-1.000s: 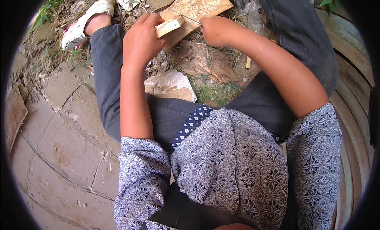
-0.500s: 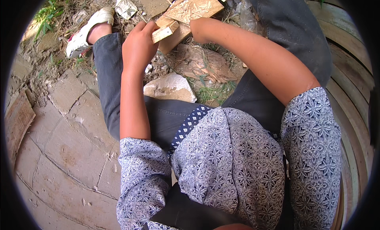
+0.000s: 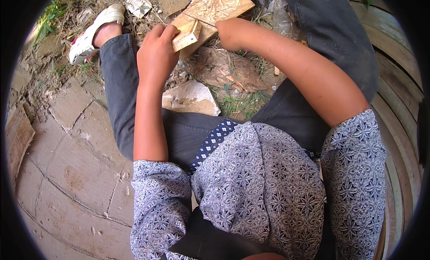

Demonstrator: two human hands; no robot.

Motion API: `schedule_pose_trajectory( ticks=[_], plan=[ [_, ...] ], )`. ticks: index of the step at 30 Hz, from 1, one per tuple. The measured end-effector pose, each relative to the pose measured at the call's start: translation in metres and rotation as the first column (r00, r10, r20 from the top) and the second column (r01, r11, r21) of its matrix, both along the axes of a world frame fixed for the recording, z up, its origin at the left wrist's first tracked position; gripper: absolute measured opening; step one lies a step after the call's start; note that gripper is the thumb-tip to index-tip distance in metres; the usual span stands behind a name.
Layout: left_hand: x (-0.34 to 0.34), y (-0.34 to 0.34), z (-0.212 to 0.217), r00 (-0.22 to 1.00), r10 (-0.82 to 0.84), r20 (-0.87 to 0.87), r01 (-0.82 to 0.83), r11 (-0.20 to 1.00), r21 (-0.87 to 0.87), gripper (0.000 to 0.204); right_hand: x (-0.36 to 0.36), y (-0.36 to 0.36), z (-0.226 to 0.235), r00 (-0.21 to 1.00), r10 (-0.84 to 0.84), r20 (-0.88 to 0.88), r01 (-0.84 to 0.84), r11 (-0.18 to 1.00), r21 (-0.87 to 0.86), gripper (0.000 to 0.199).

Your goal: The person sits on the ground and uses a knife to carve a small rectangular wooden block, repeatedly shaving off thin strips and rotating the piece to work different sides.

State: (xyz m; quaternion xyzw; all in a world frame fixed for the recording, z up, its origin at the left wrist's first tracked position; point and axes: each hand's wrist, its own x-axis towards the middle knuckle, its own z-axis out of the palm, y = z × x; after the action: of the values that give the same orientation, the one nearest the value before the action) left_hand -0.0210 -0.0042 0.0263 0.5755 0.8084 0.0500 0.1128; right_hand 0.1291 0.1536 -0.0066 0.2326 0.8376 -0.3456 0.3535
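Observation:
My left hand is closed around a small pale wooden block, whose squared end sticks out to the right with a dark spot on it. My right hand is closed on a thin, dark, blade-like tool. Its handle is hidden in the fist, and the blade reaches left to the top of the block. Under both lies a wider wooden board strewn with pale shavings.
A broken white-faced stone and a weathered wood slab lie between my legs, among dry grass. Cracked paving spreads at the left. Curved wooden slats run along the right. A crumpled white wrapper lies near my left shoe.
The small block has tilted, so more of its upper face and end shows. The blade now lies farther left across it, and my right elbow has dropped slightly nearer to me.

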Motion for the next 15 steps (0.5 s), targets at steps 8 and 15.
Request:
schedule_pose_trajectory(
  ticks=[8,15],
  plan=[
    [-0.001,0.000,-0.003,0.999,-0.033,-0.019,0.034,0.998,0.051,0.012,-0.013,-0.005,-0.025,0.997,0.070,0.034,-0.073,0.994,0.078,0.030],
    [0.010,-0.014,-0.005,1.000,-0.004,-0.029,0.007,0.995,0.097,0.022,0.000,-0.004,-0.016,0.977,-0.211,0.020,0.211,0.976,-0.050,0.029]
  ],
)
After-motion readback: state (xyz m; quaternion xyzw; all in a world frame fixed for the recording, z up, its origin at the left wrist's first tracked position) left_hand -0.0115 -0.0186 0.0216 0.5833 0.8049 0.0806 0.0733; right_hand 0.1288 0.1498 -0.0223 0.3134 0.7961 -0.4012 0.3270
